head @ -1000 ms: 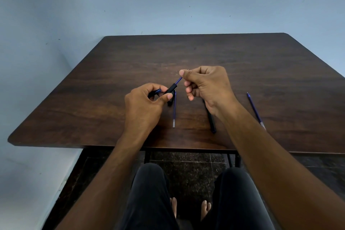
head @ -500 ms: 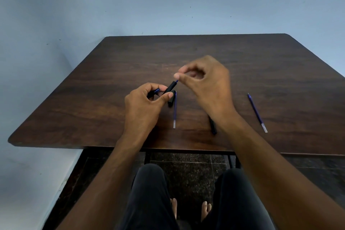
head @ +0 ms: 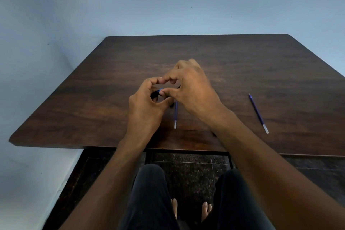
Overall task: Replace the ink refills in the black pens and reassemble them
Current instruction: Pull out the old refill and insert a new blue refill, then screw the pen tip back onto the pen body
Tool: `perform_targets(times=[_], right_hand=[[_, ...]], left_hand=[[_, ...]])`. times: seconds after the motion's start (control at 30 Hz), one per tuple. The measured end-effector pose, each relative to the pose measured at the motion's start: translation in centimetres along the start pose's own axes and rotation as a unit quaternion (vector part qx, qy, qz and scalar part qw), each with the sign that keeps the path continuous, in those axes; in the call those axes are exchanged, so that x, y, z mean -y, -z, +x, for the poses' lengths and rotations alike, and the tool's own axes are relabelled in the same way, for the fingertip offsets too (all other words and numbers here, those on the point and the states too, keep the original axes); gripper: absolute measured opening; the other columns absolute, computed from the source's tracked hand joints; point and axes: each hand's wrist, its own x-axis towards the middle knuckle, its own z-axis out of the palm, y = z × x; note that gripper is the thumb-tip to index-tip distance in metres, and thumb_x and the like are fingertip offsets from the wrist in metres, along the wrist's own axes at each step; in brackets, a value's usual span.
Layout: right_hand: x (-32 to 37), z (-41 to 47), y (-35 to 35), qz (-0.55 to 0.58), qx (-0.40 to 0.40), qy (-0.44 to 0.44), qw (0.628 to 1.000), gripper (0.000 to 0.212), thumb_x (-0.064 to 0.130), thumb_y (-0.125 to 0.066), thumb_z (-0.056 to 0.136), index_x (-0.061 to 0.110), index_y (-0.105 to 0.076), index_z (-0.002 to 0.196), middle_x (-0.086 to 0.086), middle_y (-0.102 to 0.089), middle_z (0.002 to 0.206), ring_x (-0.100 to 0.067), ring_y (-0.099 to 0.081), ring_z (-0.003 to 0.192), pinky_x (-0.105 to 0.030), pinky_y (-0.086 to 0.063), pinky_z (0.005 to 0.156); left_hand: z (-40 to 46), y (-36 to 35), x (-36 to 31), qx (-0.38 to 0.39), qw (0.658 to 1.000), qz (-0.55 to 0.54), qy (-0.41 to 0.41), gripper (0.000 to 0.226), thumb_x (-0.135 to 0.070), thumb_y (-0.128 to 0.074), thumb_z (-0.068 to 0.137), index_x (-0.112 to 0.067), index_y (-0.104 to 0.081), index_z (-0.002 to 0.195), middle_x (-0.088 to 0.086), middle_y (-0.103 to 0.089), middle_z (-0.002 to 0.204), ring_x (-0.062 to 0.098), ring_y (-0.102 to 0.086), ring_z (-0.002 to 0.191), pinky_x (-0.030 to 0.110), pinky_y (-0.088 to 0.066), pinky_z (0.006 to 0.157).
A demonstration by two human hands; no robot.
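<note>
My left hand [head: 147,104] is closed around a short black pen barrel [head: 155,95], whose blue end [head: 160,90] pokes out between the fingers. My right hand [head: 194,89] reaches over from the right, its thumb and fingertips pressed on that blue end. Most of the barrel is hidden by both hands. One blue ink refill [head: 175,115] lies on the table just below the hands. A second blue refill [head: 258,114] lies alone at the right. Another black pen's tip [head: 214,133] peeks out from under my right forearm.
The dark wooden table [head: 242,61] stands against a pale blue wall, with its near edge just below my wrists. Under it I see my legs in dark trousers and my bare feet on a dark tiled floor.
My right hand has moved left and closed in on my left hand. The blue refill that stuck out of the barrel's right end is no longer visible. The left hand has stayed put.
</note>
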Motion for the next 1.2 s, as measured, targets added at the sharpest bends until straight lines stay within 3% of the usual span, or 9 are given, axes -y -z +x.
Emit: perform_targets(times=[0.13, 0.23, 0.37, 0.47, 0.67, 0.73, 0.83, 1.0, 1.2], right_hand=[[0.0, 0.2, 0.3, -0.031, 0.037, 0.025, 0.999, 0.017, 0.037, -0.08, 0.08, 0.033, -0.081, 0.097, 0.006, -0.063, 0.097, -0.015, -0.043, 0.098, -0.032, -0.044, 0.081], [0.0, 0.1, 0.7, 0.012, 0.05, 0.015, 0.999, 0.011, 0.029, -0.081, 0.082, 0.027, -0.083, 0.093, 0.006, -0.066, 0.096, -0.009, -0.041, 0.098, -0.017, -0.04, 0.075], [-0.1, -0.3, 1.9, 0.102, 0.051, -0.04, 0.993, 0.008, 0.02, -0.081, 0.083, 0.018, -0.08, 0.091, 0.015, -0.061, 0.078, 0.013, -0.054, 0.069, 0.001, -0.038, 0.054], [0.0, -0.6, 2.1, 0.182, 0.029, -0.06, 0.981, 0.005, 0.015, -0.082, 0.082, 0.013, -0.079, 0.086, 0.018, -0.06, 0.063, 0.013, -0.056, 0.05, -0.004, -0.039, 0.046], [-1.0, -0.6, 2.9, 0.329, -0.03, -0.111, 0.937, 0.011, -0.001, -0.079, 0.075, 0.006, -0.072, 0.07, -0.003, -0.078, 0.078, -0.024, -0.076, 0.07, -0.04, -0.063, 0.064], [-2.1, -0.4, 3.5, 0.349, -0.05, -0.119, 0.928, 0.01, -0.006, -0.077, 0.074, -0.002, -0.069, 0.07, -0.006, -0.077, 0.073, -0.022, -0.077, 0.075, -0.038, -0.063, 0.07], [-3.8, -0.2, 4.3, 0.386, -0.087, -0.142, 0.907, 0.013, -0.007, -0.074, 0.076, 0.0, -0.066, 0.069, -0.013, -0.074, 0.066, -0.029, -0.072, 0.06, -0.039, -0.059, 0.062], [-5.5, -0.2, 4.4, 0.4, -0.105, -0.162, 0.896, 0.011, -0.004, -0.074, 0.083, -0.002, -0.065, 0.077, -0.019, -0.072, 0.067, -0.025, -0.065, 0.051, -0.033, -0.054, 0.053], [-7.2, -0.7, 3.7, 0.412, -0.081, -0.199, 0.885, 0.012, -0.006, -0.073, 0.083, -0.001, -0.064, 0.077, -0.016, -0.072, 0.064, -0.026, -0.063, 0.049, -0.031, -0.052, 0.052]], left_hand=[[0.0, 0.1, 0.0, 0.001, 1.0, -0.025, 0.017, 0.063, -0.025, -0.085, 0.075, -0.027, -0.054, 0.13, -0.018, -0.067, 0.091, -0.016, -0.063, 0.088, 0.002, -0.046, 0.076], [0.0, 0.3, 0.1, 0.007, 1.0, -0.005, 0.013, 0.071, -0.03, -0.086, 0.073, -0.029, -0.052, 0.135, -0.01, -0.072, 0.095, -0.009, -0.065, 0.092, -0.001, -0.044, 0.08], [-0.1, 0.4, 0.3, 0.003, 1.0, -0.015, 0.022, 0.074, -0.026, -0.088, 0.071, -0.027, -0.052, 0.136, -0.012, -0.069, 0.093, -0.014, -0.063, 0.089, 0.0, -0.045, 0.075], [0.0, 0.3, 0.5, 0.008, 1.0, -0.016, 0.017, 0.073, -0.023, -0.088, 0.072, -0.024, -0.053, 0.135, -0.013, -0.069, 0.089, -0.01, -0.065, 0.084, 0.004, -0.049, 0.074], [0.1, 0.0, 1.0, -0.003, 1.0, 0.002, -0.005, 0.051, -0.02, -0.084, 0.076, -0.026, -0.065, 0.124, -0.011, -0.068, 0.083, -0.007, -0.053, 0.063, 0.007, -0.042, 0.064], [0.1, 0.3, 1.3, -0.006, 0.999, 0.028, -0.016, 0.037, -0.021, -0.082, 0.078, -0.026, -0.072, 0.114, -0.014, -0.069, 0.09, -0.011, -0.054, 0.07, 0.004, -0.04, 0.067], [0.2, 0.4, 1.7, -0.02, 0.999, 0.034, -0.032, 0.028, -0.019, -0.081, 0.079, -0.029, -0.074, 0.105, -0.019, -0.066, 0.091, -0.014, -0.056, 0.077, 0.002, -0.039, 0.07], [0.5, 0.4, 2.3, -0.022, 0.998, 0.046, -0.04, 0.028, -0.023, -0.081, 0.079, -0.027, -0.076, 0.107, -0.013, -0.07, 0.096, 0.004, -0.064, 0.093, 0.007, -0.042, 0.079], [0.8, 0.4, 2.4, -0.028, 0.998, 0.05, -0.038, 0.029, -0.022, -0.082, 0.079, -0.027, -0.077, 0.107, -0.011, -0.07, 0.097, 0.01, -0.064, 0.095, 0.003, -0.037, 0.077]])
